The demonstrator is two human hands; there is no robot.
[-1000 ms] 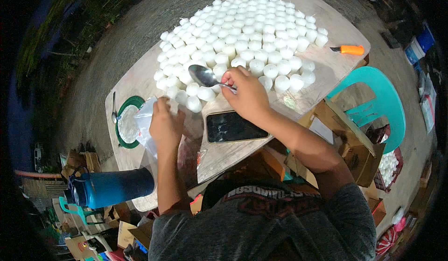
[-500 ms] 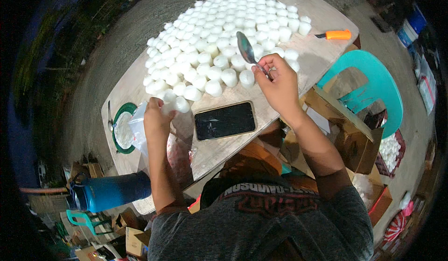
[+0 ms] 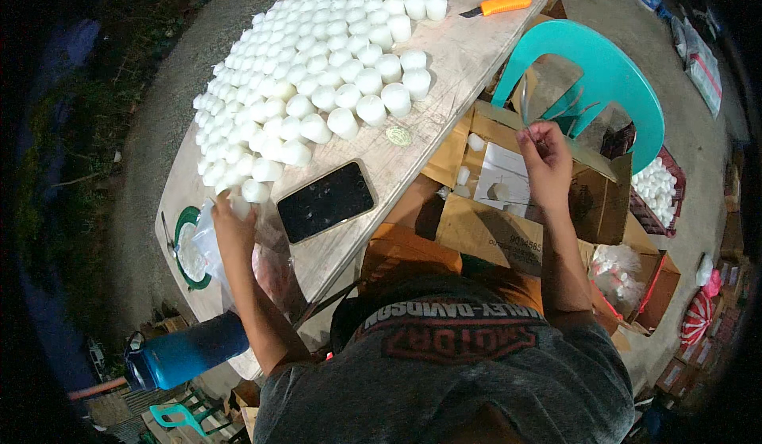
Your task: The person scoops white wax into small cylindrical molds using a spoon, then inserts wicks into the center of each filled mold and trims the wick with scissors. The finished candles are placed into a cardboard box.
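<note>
Most of the wooden table [image 3: 468, 55] is already covered: rows and rows of small white round candles [image 3: 317, 71] packed together from the far end down to the near left corner, so I'd say the bulk is done. My left hand [image 3: 234, 234] is closed around a clear plastic bag [image 3: 202, 242] at the near left edge of the table, touching the nearest candle in the bunch. My right hand [image 3: 544, 158] is off the table to the right, over the open cardboard box [image 3: 508, 198], pinching a metal spoon [image 3: 525, 103] upright between thumb and fingers. A few loose candles sit in that box, so there's some left to go.
</note>
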